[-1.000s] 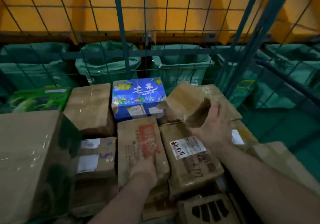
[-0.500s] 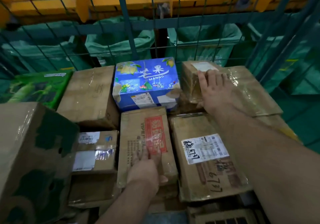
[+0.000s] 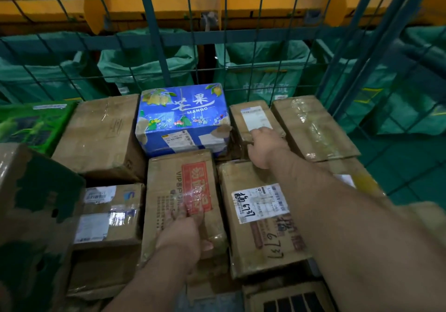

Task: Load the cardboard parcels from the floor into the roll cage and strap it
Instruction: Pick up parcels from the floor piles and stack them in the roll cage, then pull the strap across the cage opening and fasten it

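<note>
The cardboard parcels (image 3: pixel 101 133) lay packed side by side inside the roll cage (image 3: pixel 154 46), with a blue mango box (image 3: pixel 183 118) at the back by the mesh. The left hand (image 3: pixel 179 234) lay flat, fingers straight, on the red-labelled parcel (image 3: pixel 178 186). The right hand (image 3: pixel 263 145) touched the near end of the white-labelled parcel (image 3: pixel 251 116) just right of the blue box; whether its fingers gripped could not be told

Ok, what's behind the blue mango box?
Behind the blue mango box stands the mesh wall, with green sacks beyond. Anything low between box and mesh is hidden.
</note>
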`<action>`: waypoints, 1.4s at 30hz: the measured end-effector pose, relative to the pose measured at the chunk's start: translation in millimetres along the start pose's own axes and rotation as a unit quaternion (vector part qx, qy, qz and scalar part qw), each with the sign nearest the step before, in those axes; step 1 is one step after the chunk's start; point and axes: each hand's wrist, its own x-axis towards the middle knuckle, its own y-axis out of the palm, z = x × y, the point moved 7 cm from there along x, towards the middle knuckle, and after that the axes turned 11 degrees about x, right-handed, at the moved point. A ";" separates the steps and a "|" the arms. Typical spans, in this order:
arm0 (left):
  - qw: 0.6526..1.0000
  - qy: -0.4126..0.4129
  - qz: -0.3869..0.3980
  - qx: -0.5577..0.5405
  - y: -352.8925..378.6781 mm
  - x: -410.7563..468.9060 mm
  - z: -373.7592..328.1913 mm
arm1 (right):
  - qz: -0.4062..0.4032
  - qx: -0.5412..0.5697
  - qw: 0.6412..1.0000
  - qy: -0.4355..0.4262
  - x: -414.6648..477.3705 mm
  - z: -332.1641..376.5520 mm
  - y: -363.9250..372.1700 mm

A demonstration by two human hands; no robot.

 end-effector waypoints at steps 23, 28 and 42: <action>0.869 -0.201 -0.123 -0.436 260.7 -367.2 312.4 | 0.141 0.372 0.902 -0.167 -552.1 339.9 312.0; 0.787 -0.338 -0.133 -0.499 344.8 -472.0 422.5 | 0.254 0.374 0.881 -0.139 -646.6 415.5 375.1; 0.619 -0.244 -0.252 -0.703 338.3 -561.8 540.5 | 0.314 0.331 0.861 -0.224 -734.1 564.1 396.6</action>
